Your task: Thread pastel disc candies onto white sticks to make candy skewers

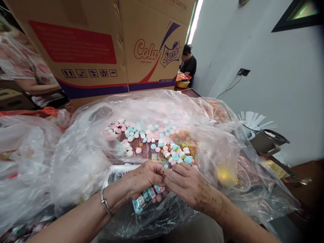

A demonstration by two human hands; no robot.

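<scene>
My left hand (148, 177), with a metal bracelet on its wrist, is closed around a small blue, white and red printed packet (144, 199). Its thumb and finger meet the fingertips of my right hand (188, 185), which pinches at the same spot; what lies between those fingertips is too small to make out. Just beyond the hands, pink, white and blue round candies (157, 140) are spread in a large clear plastic bag (83, 162). Orange and green ring-shaped pieces (186, 140) lie beside them. Under my left forearm a printed white pouch (117, 173) is partly covered.
A tall Cola and Sprite carton (96, 44) stands behind the bag. At right are a dark lidded pitcher (268, 141) and white strips in a cup (255, 121). One person (32, 64) sits at left, another (189, 62) farther back near a yellow bowl (182, 83).
</scene>
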